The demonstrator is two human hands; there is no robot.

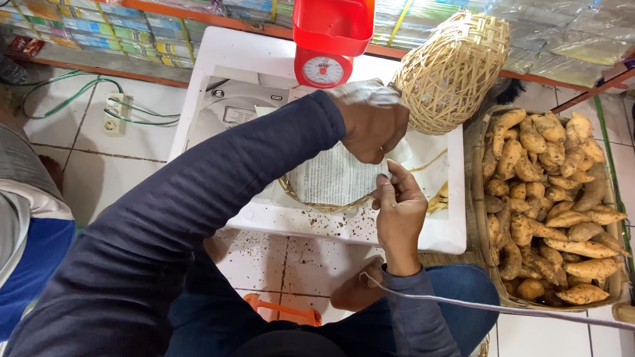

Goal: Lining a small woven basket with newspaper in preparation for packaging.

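left hand and right hand both pinch a clear plastic bag above the paper-lined basket, mouth held apart; sweet potatoes nearby.

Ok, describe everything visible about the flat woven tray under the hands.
The flat woven tray is a shallow round basket of pale tan strips, resting level on a white box top. A printed paper sheet lines it, hiding most of the weave, so only the near rim shows. The left hand and right hand work just over its right edge.
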